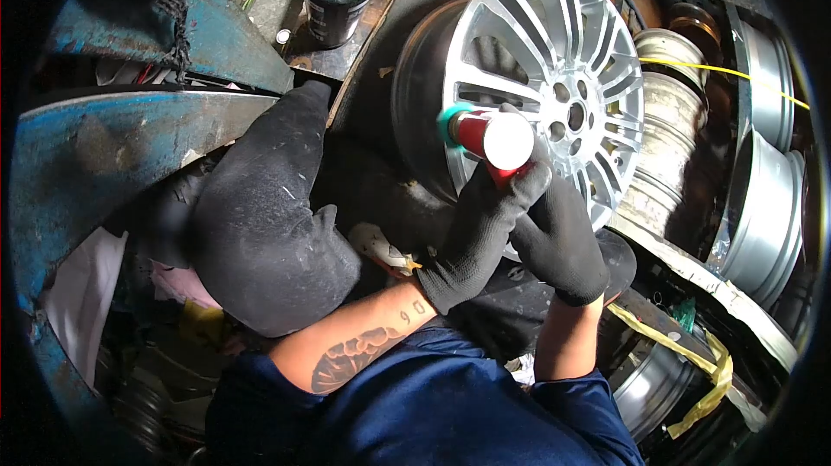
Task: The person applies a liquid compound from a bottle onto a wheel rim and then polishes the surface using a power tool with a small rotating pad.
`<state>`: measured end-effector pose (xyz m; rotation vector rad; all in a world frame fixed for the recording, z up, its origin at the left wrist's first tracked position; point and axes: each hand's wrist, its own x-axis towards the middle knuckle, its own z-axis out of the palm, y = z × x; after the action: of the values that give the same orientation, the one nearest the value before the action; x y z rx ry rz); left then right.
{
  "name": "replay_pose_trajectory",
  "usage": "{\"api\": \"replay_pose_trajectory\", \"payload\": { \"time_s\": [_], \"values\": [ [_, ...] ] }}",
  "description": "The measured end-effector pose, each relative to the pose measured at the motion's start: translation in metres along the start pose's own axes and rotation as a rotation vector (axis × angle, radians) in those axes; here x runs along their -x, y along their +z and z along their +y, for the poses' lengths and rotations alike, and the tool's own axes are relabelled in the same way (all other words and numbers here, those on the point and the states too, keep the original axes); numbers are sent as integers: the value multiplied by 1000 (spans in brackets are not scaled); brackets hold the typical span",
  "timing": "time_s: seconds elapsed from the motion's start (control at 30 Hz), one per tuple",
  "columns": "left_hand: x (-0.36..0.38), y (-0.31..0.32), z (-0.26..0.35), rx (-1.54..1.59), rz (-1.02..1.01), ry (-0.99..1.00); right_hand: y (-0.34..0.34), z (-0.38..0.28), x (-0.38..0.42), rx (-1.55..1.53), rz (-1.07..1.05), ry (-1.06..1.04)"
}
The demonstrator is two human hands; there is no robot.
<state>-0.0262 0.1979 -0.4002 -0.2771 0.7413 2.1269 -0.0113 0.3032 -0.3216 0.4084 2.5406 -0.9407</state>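
A silver multi-spoke wheel rim (554, 51) stands tilted in front of me. Both my hands wear dark gloves and are wrapped round a red tool with a round white end (509, 141). The tool's green tip touches the left edge of the rim's face. My left hand (485, 224) grips it from the left and below. Close against it, my right hand (558, 232) closes on the tool's lower part from the right; the fingers behind the tool are partly hidden.
A black bottle with a red cap (331, 3) stands on a board at the upper left. Blue metal panels (112, 141) fill the left side. More rims (766, 215) are stacked at the right, with a yellow cord (727, 70) across them. Yellow tape (714, 379) hangs lower right.
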Motion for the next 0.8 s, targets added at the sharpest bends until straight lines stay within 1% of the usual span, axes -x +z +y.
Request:
{"api": "replay_pose_trajectory", "payload": {
  "time_s": [0.03,0.13,0.17,0.27,0.3,0.4,0.43,0.53,0.57,0.67,0.73,0.8],
  "values": [
    [2,2,4,35,10,-8,1,-1,1,1,5,-6],
    [12,1,0,-68,22,15,4,-1,9,-38,-17,19],
    [16,1,-7,-45,30,-43,4,1,13,-50,-32,23],
    [29,11,-14,163,30,-95,9,15,31,-39,-32,3],
    [31,7,-17,148,-20,-108,10,15,35,-52,-7,-22],
    [35,5,-20,172,-37,-178,10,4,46,12,-3,40],
    [34,3,-22,186,-58,-175,10,7,45,-10,2,10],
    [33,3,-17,82,-5,-109,17,14,41,-37,44,-25],
    [29,3,-17,138,-20,-107,19,15,39,-19,56,-21],
    [28,1,-11,18,-27,-63,21,15,37,-3,84,-31],
    [29,0,-19,27,-34,-90,22,16,38,-49,90,-62],
    [32,0,-22,38,-25,-107,18,13,41,53,55,-83]
  ]
}}
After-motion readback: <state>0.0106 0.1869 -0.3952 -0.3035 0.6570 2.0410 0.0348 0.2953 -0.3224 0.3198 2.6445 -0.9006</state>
